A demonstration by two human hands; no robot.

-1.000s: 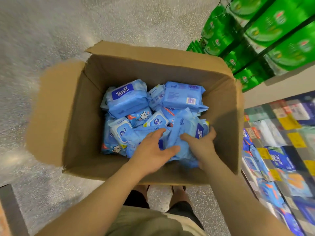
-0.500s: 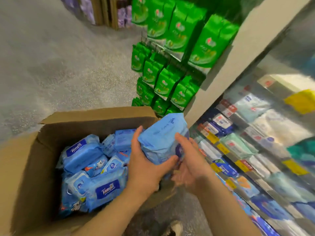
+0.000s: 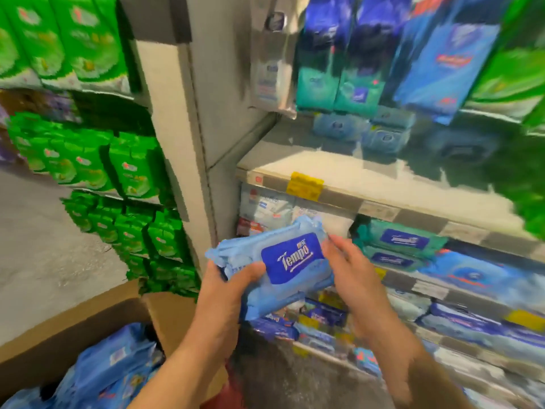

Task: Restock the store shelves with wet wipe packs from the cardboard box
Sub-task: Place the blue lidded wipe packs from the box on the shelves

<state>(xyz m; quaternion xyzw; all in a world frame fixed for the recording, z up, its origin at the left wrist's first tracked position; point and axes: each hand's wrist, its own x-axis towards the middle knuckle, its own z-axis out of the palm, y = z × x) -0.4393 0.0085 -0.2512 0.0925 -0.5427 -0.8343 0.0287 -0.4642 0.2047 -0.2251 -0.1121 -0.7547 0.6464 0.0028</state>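
I hold a light blue wet wipe pack (image 3: 277, 264) with a dark blue Tempo label in front of the shelves, at mid height. My left hand (image 3: 227, 293) grips its left end, thumb on top. My right hand (image 3: 351, 276) holds its right end with the fingers against the label edge. More blue packs (image 3: 109, 370) lie in the open cardboard box (image 3: 88, 323) at the bottom left. The shelf (image 3: 339, 175) above the pack has a wide bare stretch, with a few blue packs (image 3: 362, 131) at its back.
Lower shelves on the right hold rows of blue and teal wipe packs (image 3: 398, 243). Green tissue packs (image 3: 126, 172) hang on a rack to the left of a white upright (image 3: 174, 137). Grey floor (image 3: 38, 249) lies left of the box.
Both hands lifted a pack out of the box and carried it up and right toward the shelves. The pack has turned so that its label faces up. My view swung from the box to the shelves.
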